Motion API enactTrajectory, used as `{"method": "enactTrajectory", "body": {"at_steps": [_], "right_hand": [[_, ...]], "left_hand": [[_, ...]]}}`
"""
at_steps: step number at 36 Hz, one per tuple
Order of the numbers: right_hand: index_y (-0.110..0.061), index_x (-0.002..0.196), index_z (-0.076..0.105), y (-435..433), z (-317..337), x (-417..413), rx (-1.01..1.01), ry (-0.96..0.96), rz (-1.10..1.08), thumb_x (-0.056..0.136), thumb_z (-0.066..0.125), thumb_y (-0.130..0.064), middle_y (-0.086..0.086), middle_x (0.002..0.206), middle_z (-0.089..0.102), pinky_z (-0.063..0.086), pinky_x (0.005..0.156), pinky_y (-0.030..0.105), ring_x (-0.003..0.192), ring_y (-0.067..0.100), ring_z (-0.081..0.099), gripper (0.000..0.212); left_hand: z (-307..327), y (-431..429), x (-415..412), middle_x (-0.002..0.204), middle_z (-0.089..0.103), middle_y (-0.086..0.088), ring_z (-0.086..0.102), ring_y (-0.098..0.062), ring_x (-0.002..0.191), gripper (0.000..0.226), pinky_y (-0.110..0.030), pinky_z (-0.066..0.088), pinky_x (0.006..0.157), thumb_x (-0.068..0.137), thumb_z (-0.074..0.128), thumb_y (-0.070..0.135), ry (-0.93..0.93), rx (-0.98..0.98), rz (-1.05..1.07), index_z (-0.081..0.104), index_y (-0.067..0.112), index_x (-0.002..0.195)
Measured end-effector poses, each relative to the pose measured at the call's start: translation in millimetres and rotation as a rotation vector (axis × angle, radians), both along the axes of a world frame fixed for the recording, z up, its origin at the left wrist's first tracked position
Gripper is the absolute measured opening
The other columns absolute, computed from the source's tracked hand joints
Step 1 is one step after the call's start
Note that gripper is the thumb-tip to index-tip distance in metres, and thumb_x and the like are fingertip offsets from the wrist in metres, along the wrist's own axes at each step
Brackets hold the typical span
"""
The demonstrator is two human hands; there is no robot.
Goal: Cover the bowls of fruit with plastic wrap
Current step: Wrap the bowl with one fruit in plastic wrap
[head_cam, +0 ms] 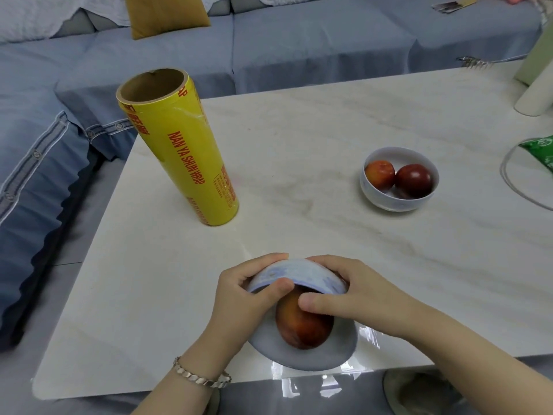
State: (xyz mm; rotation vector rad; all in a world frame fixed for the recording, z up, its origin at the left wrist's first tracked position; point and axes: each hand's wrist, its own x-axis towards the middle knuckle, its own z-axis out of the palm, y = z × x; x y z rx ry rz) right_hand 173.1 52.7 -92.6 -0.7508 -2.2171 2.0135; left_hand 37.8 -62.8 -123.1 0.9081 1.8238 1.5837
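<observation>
A white bowl (302, 275) with a reddish fruit (303, 324) is tipped toward me at the table's near edge. Clear plastic wrap (299, 354) is stretched over its mouth. My left hand (248, 298) grips the bowl's left side, thumb on the rim. My right hand (344, 290) holds the right side, thumb pressing the film over the fruit. A second white bowl (399, 202) with two red fruits (414, 179) stands uncovered at the middle right. The yellow plastic wrap roll (182, 151) stands upright at the table's left.
The marble table (299, 145) ends close to my body. A blue sofa (269, 49) runs along the left and back. At the right edge are a white cylinder (535, 97), a green packet (540, 151) and a wire ring (508, 184).
</observation>
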Motion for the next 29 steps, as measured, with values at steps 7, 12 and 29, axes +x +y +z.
{"method": "enactTrajectory", "body": {"at_steps": [7,12,29], "right_hand": [[-0.018,0.099,0.067,14,-7,10,-0.190,-0.006,-0.052,0.054,0.074,-0.043,-0.010,0.095,0.072,0.047,0.078,0.016,0.092,0.004,0.066,0.052],[-0.022,0.092,0.072,13,-15,9,-0.183,0.103,-0.245,0.057,0.076,-0.018,-0.004,0.095,0.075,0.052,0.075,0.016,0.089,0.008,0.069,0.035],[-0.019,0.104,0.068,27,-11,3,-0.111,-0.053,-0.164,0.058,0.083,-0.037,0.000,0.104,0.072,0.052,0.088,0.028,0.097,0.014,0.067,0.051]], "left_hand": [[-5,2,1,0.089,0.075,0.005,0.067,-0.009,0.088,0.024,-0.021,0.053,0.077,0.072,0.070,0.035,-0.255,0.047,0.259,0.073,0.015,0.086],[1,7,2,0.095,0.072,-0.007,0.065,-0.017,0.089,0.036,-0.032,0.054,0.079,0.073,0.060,0.047,-0.393,0.047,0.192,0.073,0.015,0.087],[-4,20,-12,0.079,0.071,0.023,0.064,0.003,0.080,0.038,-0.013,0.049,0.073,0.055,0.063,0.059,-0.047,-0.179,-0.048,0.069,0.029,0.078]]}}
